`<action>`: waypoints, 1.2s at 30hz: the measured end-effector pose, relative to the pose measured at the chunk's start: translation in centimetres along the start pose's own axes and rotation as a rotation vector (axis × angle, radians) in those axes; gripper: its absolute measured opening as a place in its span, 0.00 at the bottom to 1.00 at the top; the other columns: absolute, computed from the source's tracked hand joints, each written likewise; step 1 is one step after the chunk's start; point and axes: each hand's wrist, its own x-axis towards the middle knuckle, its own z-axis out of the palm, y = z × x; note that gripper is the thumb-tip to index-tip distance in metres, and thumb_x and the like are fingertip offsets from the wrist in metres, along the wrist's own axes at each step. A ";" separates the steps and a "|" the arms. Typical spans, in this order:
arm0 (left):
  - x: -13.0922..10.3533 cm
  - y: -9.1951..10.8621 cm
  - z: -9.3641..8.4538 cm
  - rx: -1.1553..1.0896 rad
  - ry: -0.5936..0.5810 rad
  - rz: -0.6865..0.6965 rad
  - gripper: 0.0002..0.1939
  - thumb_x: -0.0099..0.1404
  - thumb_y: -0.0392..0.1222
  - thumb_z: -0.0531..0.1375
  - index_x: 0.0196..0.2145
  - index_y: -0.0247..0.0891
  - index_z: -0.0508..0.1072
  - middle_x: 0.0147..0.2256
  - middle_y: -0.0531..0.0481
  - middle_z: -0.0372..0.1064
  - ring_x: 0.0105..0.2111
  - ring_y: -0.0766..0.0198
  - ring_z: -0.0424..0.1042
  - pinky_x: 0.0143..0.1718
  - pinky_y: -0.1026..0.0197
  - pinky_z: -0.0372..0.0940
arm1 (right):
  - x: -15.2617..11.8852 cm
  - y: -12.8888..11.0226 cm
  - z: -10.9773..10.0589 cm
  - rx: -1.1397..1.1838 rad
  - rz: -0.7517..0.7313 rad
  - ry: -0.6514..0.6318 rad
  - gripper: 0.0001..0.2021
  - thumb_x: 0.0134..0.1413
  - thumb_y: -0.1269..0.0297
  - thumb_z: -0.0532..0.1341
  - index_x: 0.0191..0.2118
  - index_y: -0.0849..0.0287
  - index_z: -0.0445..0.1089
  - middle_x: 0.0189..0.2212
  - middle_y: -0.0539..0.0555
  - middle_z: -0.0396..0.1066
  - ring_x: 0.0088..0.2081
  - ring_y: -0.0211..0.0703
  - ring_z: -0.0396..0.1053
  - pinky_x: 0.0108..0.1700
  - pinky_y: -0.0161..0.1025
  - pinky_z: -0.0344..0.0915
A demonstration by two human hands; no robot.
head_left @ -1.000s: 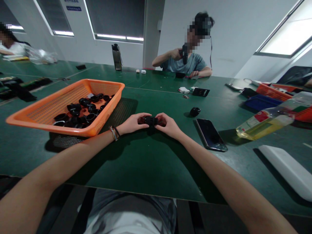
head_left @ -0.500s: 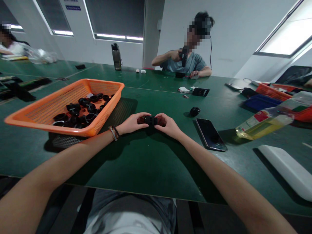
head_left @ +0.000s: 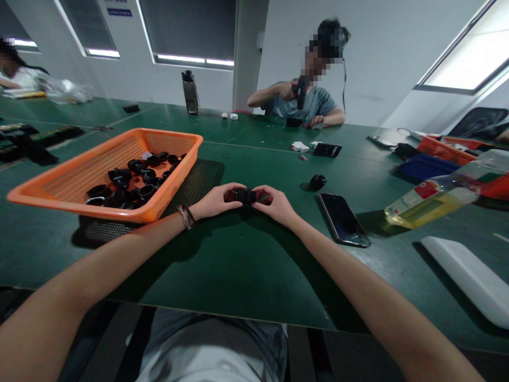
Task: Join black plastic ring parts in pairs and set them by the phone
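Between my two hands, just above the green table (head_left: 238,265), is a small black ribbed plastic part (head_left: 245,196). My left hand (head_left: 217,201) grips its left end with thumb and fingers. The right end is pinched by my right hand (head_left: 277,204). Whether it is one piece or two pieces held together, I cannot tell. Left of my hands stands an orange perforated basket (head_left: 75,209) with several black ring-shaped plastic parts (head_left: 148,192) inside. A similar black round part (head_left: 317,182) lies on the table to the right, apart from my hands.
On the right lie a phone (head_left: 344,220), a tilted bottle of yellow liquid (head_left: 433,199) and a white slab-like object (head_left: 465,276). Across the table a person (head_left: 302,101) holds a dark tool. A dark bottle (head_left: 190,94) stands at the back, and blue and orange trays (head_left: 429,165) at far right.
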 end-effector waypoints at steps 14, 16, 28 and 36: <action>-0.1 0.2 -0.1 0.036 0.008 0.001 0.23 0.55 0.41 0.60 0.48 0.34 0.65 0.40 0.45 0.69 0.35 0.63 0.69 0.38 0.59 0.65 | 0.1 0.1 -0.1 -0.011 0.029 -0.009 0.13 0.41 0.67 0.62 0.37 0.59 0.70 0.31 0.52 0.72 0.33 0.40 0.69 0.34 0.39 0.66; -0.1 0.2 0.0 0.026 0.005 0.006 0.23 0.55 0.41 0.60 0.48 0.34 0.64 0.41 0.45 0.69 0.36 0.63 0.69 0.39 0.59 0.65 | 0.1 0.1 -0.1 -0.014 0.030 -0.011 0.12 0.42 0.66 0.62 0.38 0.59 0.70 0.31 0.52 0.72 0.33 0.40 0.69 0.34 0.39 0.66; -0.1 0.3 0.0 0.014 0.000 -0.003 0.23 0.55 0.41 0.60 0.49 0.34 0.64 0.40 0.45 0.69 0.36 0.62 0.70 0.39 0.58 0.66 | 0.2 0.3 -0.2 0.035 0.062 -0.035 0.14 0.42 0.64 0.63 0.38 0.59 0.71 0.31 0.53 0.73 0.33 0.41 0.70 0.36 0.41 0.66; 0.0 0.3 -0.1 0.026 0.003 -0.006 0.24 0.55 0.42 0.60 0.49 0.33 0.64 0.40 0.44 0.69 0.35 0.62 0.70 0.40 0.57 0.65 | 0.2 0.3 -0.3 0.090 0.047 -0.042 0.16 0.41 0.66 0.63 0.40 0.58 0.69 0.32 0.51 0.72 0.34 0.40 0.69 0.34 0.38 0.64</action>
